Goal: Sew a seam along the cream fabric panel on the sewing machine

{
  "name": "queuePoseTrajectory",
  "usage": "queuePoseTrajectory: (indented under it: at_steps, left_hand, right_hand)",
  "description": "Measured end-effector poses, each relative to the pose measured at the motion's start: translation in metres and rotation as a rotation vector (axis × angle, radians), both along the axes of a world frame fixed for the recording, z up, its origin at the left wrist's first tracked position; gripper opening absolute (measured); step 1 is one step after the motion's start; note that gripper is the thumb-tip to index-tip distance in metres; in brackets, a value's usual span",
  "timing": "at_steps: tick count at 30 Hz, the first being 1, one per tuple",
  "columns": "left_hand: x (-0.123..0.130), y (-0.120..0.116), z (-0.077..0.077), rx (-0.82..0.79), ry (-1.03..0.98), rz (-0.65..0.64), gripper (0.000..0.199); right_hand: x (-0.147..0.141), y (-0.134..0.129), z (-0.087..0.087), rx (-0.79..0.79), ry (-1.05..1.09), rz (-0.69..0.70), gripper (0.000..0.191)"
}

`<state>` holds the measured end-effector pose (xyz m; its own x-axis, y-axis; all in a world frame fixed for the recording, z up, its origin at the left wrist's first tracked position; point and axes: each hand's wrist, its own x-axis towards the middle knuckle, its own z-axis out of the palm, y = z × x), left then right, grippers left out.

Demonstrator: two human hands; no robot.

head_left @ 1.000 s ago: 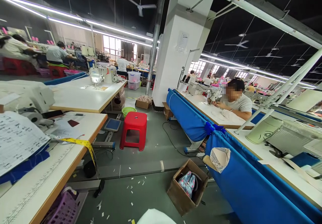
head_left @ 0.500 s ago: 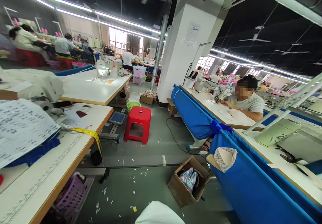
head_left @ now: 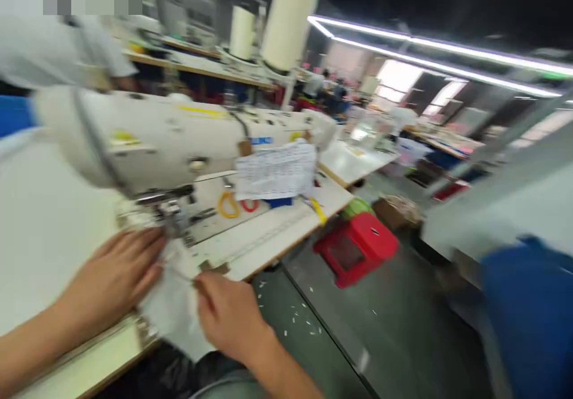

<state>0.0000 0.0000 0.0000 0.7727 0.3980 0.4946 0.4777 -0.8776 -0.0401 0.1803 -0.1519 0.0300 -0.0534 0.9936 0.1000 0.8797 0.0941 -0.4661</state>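
A white sewing machine (head_left: pixel 179 139) stands on the table, slightly blurred. My left hand (head_left: pixel 123 267) lies flat beside its needle area, fingers together on white fabric (head_left: pixel 172 306). To the right, my right hand (head_left: pixel 230 312) is closed in a pinch on the edge of the same fabric, which hangs over the table's front edge. Yellow-handled scissors (head_left: pixel 228 205) and a red-handled tool (head_left: pixel 249 205) lie behind the hands. A written paper sheet (head_left: pixel 275 171) hangs at the machine's front.
A red stool (head_left: pixel 369 238) stands on the floor at the right, near a green basket (head_left: pixel 357 208) and a box (head_left: pixel 396 211). Large thread cones (head_left: pixel 286 20) rise behind the machine. Blue cloth (head_left: pixel 530 309) is at far right. Another person's white sleeve (head_left: pixel 105 46) shows upper left.
The view has swung left to the sewing machine. Both my hands, out of sight before, now show at the white fabric. The stool appears farther right.
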Motion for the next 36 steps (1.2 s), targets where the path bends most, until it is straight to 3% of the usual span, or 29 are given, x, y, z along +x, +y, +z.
queuePoseTrajectory:
  at_steps: [3, 7, 19, 27, 36]
  left_hand:
    - [-0.014, -0.006, -0.003, -0.008, 0.146, 0.106, 0.047]
    - [-0.007, -0.010, 0.006, -0.082, 0.176, 0.170, 0.047]
    - [-0.006, -0.020, 0.014, -0.236, 0.137, 0.150, 0.046]
    - [-0.004, -0.025, 0.019, -0.237, 0.119, 0.120, 0.044]
    - [-0.006, -0.018, 0.011, -0.224, 0.107, 0.092, 0.042]
  right_hand:
    - [0.008, 0.002, -0.011, 0.143, 0.135, 0.039, 0.030]
    - [0.007, 0.002, -0.014, 0.258, 0.173, 0.072, 0.033]
    - [-0.001, 0.019, -0.004, 0.344, 0.013, 0.103, 0.033]
    - [-0.005, 0.027, -0.007, 0.368, -0.029, 0.108, 0.035]
    - [-0.011, 0.039, -0.007, 0.439, -0.098, 0.096, 0.037]
